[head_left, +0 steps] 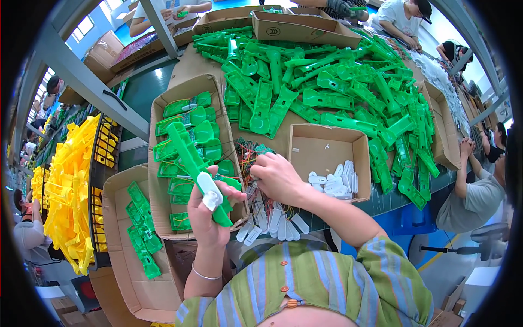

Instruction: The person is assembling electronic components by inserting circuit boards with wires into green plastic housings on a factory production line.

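My left hand [208, 220] grips a long green plastic housing [184, 146], tilted, with a white oval piece [206, 184] on its lower part. Just right of it, my right hand [279, 177] has its fingers curled in at a tangle of thin colored wires [246, 155]. What those fingers pinch is hidden. Several flat white modules [277, 220] on wires fan out below this hand at the table's edge. Under the held housing, a cardboard box [158, 215] contains several green housings with wires in them.
Loose green housings [327, 98] form a large heap at the back and right. White oval pieces [339, 182] lie in a small carton [329, 133]. Another carton [122, 218] at left holds green parts; yellow parts [68, 191] fill a black rack beyond. Other people work around the table.
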Tool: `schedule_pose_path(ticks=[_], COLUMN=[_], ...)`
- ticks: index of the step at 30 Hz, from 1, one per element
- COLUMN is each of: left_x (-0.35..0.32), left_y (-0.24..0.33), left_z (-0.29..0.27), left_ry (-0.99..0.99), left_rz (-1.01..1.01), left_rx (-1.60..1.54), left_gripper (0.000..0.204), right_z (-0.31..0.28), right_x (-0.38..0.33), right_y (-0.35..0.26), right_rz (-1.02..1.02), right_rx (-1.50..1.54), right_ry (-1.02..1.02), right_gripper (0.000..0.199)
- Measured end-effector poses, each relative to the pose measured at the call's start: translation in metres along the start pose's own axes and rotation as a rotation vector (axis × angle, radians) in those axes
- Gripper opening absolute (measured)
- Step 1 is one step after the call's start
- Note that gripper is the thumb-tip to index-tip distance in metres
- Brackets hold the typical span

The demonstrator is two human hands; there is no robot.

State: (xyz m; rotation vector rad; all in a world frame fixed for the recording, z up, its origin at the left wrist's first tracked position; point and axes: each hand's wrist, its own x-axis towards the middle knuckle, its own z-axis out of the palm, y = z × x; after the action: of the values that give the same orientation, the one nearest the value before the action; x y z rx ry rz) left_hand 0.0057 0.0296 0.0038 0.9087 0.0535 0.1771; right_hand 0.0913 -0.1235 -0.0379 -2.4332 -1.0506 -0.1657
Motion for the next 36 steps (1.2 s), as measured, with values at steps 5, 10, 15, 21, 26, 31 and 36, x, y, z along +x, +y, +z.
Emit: schedule_pose_path(ticks=[5, 10, 15, 21, 26, 31, 36], left_x=[0.003, 0.009, 0.003, -0.011, 0.013, 0.002, -0.002], left_y=[0.008, 0.007, 0.004, -0.008, -0.006, -0.018, -0.026], left_z=[-0.009, 0.013, 0.027, 0.035, 0.008, 0.003, -0.001], left_ry=[-0.025, -0.124, -0.132, -0.040, -0.209, -0.289, -0.282], left_rz=[0.142, 0.058, 0.012, 0.328, -0.164, -0.187, -0.133], left_rx=[0.009, -0.116, -0.128, 0.539, -0.223, -0.368, -0.345], left_gripper=[0.048, 0.047, 0.051, 0.052, 0.051, 0.049, 0.039], right_z=[-0.066, -0.101, -0.088, -0.085, -0.088, -0.088, -0.087], right_x=[0.001, -0.002, -0.006, -0.009, -0.013, -0.012, -0.011], right_y=[-0.013, -0.018, -0.023, -0.027, -0.041, -0.055, -0.057], right_rz=[0.210, -0.099, 0.145, 0.174, 0.105, 0.080, -0.004], right_rx=[0.995, 0.745, 0.860, 0.762, 0.935, 0.750, 0.587], right_ry=[0.176, 0.089, 0.141, 0.229, 0.266, 0.355, 0.354], right_gripper=[0.014, 0.018, 0.012, 0.012, 0.017, 0.017, 0.015])
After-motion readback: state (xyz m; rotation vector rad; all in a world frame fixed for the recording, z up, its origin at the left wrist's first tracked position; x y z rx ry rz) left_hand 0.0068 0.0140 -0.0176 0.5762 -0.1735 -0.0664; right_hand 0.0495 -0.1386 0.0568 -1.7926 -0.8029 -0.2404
